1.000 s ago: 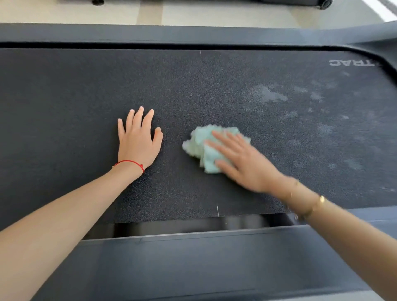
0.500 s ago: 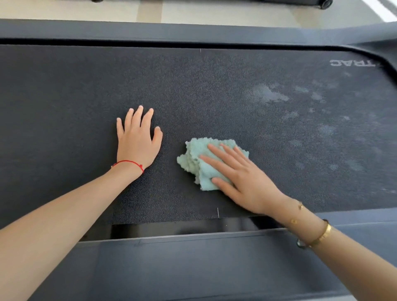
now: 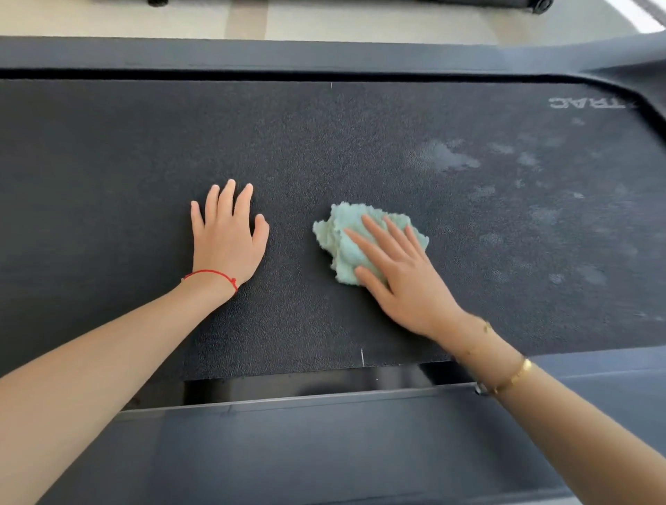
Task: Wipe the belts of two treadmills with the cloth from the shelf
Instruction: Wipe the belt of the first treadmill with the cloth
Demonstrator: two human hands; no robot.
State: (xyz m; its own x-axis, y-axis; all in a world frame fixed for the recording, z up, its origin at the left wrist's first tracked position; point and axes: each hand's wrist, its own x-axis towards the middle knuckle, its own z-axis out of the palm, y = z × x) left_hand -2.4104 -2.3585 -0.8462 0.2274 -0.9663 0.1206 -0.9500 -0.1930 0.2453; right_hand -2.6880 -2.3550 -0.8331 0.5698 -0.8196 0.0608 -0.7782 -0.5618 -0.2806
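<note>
Pale tiled floor (image 3: 360, 20) beyond the hands, past the far side rail (image 3: 288, 54), black wheel (image 3: 541, 5) on it far to the right, near side rail (image 3: 324, 450) below the wrists, red string bracelet (image 3: 212, 274), gold bangle (image 3: 515, 376)

My cloth (image 3: 347, 238) is pale mint green, the belt (image 3: 324, 144) speckled black with whitish smudges (image 3: 447, 158), my wrist string (image 3: 212, 274) red, my bracelet (image 3: 513, 376) gold.

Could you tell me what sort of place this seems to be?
Probably a gym or fitness room. A wide black treadmill belt with grey side rails fills the view, faint lettering marks it, and another machine's wheeled base stands on the pale floor beyond.
</note>
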